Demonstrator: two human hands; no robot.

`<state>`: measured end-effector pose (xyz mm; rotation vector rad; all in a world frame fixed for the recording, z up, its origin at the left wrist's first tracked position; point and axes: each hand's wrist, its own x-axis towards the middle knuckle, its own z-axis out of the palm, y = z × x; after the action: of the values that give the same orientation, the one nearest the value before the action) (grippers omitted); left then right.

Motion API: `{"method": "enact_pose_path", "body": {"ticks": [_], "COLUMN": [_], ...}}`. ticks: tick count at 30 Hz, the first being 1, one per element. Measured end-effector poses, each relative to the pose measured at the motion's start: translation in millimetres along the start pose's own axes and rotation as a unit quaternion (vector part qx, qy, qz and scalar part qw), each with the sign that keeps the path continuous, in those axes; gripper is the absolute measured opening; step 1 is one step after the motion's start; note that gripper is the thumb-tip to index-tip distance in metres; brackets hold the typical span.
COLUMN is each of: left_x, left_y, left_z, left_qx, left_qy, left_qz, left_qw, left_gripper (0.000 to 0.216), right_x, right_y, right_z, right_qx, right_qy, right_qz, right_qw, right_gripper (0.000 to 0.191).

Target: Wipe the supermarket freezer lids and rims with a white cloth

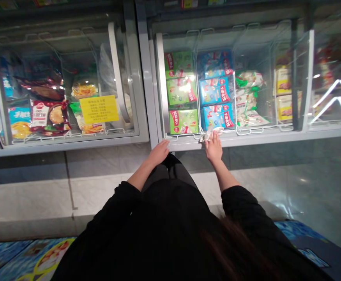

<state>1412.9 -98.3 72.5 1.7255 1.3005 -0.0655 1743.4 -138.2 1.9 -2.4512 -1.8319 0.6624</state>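
Observation:
My right hand (214, 148) is on a crumpled whitish cloth (209, 135), pressing it against the front rim of the chest freezer (252, 139). Part of the cloth sticks out past the fingertips towards the glass. Farther left, my left hand (159, 151) rests on the same rim near the freezer's corner, its fingers laid along the edge with nothing in them. Behind the glass, close to the cloth, are blue boxes (215, 90) and green boxes (182, 91) in wire baskets.
White-and-green bags (248, 100) and yellow boxes (284, 91) lie in baskets to the right. A second freezer (71, 144) on the left holds bagged food and bears a yellow notice (99, 109). Pale tiled floor (100, 191) lies below; blue printed panels (313, 242) are behind me.

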Motion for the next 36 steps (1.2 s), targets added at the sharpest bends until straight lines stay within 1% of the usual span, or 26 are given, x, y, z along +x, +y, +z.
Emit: {"method": "enact_pose_path", "body": {"ticks": [1,2,3,4,5,7,9,10,11,13,17,20,22,24,25,27,28,29,31,33,34,36], "left_x": [1,2,2,2,2,2,3,4,5,9,23,39,52,67,75,90,96,101,109,117,122,134], "left_y": [1,3,4,6,7,9,10,9,9,11,27,44,51,54,53,48,45,41,34,29,29,33], "left_z": [2,5,7,9,11,14,14,15,15,15,22,36,48,59,64,67,66,63,52,38,32,25], "left_qx": [-0.001,-0.001,-0.002,-0.002,-0.002,0.000,0.001,0.000,-0.001,0.005,0.052,0.068,0.066,0.066,0.068,0.073,0.074,0.075,0.083,0.104,0.117,0.146], "left_qy": [-0.002,-0.004,-0.005,-0.006,-0.005,0.002,0.021,0.034,0.046,0.065,0.089,0.098,0.081,0.081,0.093,0.126,0.135,0.136,0.117,0.096,0.094,0.115], "left_qz": [0.002,0.004,0.007,0.011,0.016,0.022,0.020,0.016,0.015,0.025,0.096,0.152,0.174,0.156,0.134,0.098,0.097,0.110,0.158,0.195,0.197,0.164], "left_qw": [1.000,1.000,1.000,1.000,1.000,1.000,1.000,0.999,0.999,0.998,0.990,0.981,0.979,0.982,0.984,0.984,0.983,0.982,0.977,0.971,0.969,0.969], "left_gripper": [0.057,0.057,0.057,0.057,0.058,0.060,0.062,0.063,0.063,0.065,0.068,0.068,0.069,0.071,0.073,0.074,0.074,0.074,0.072,0.069,0.066,0.062], "right_x": [1,2,1,0,-2,-6,-9,-9,-9,-8,7,35,64,100,119,157,175,191,215,230,233,236], "right_y": [-7,-19,-37,-57,-79,-119,-144,-149,-149,-136,-86,-59,-51,-51,-54,-64,-70,-76,-87,-94,-96,-96], "right_z": [5,11,18,25,32,42,45,44,41,32,8,-6,-15,-25,-30,-39,-43,-45,-46,-42,-39,-32], "right_qx": [0.013,0.029,0.046,0.065,0.087,0.138,0.189,0.210,0.226,0.242,0.227,0.197,0.167,0.132,0.111,0.069,0.049,0.031,0.007,0.000,0.001,0.011], "right_qy": [0.008,0.013,0.013,0.006,-0.008,-0.055,-0.098,-0.109,-0.111,-0.093,-0.011,0.060,0.093,0.106,0.108,0.112,0.116,0.122,0.131,0.138,0.141,0.155], "right_qz": [0.025,0.040,0.042,0.027,-0.005,-0.097,-0.164,-0.177,-0.178,-0.162,-0.152,-0.165,-0.182,-0.207,-0.221,-0.246,-0.255,-0.259,-0.260,-0.250,-0.244,-0.224], "right_qw": [1.000,0.999,0.998,0.997,0.996,0.984,0.963,0.955,0.951,0.952,0.962,0.965,0.965,0.964,0.963,0.960,0.959,0.958,0.957,0.958,0.960,0.962], "right_gripper": [0.068,0.069,0.070,0.071,0.070,0.068,0.065,0.065,0.065,0.064,0.052,0.041,0.042,0.049,0.053,0.060,0.062,0.063,0.062,0.060,0.059,0.059]}}
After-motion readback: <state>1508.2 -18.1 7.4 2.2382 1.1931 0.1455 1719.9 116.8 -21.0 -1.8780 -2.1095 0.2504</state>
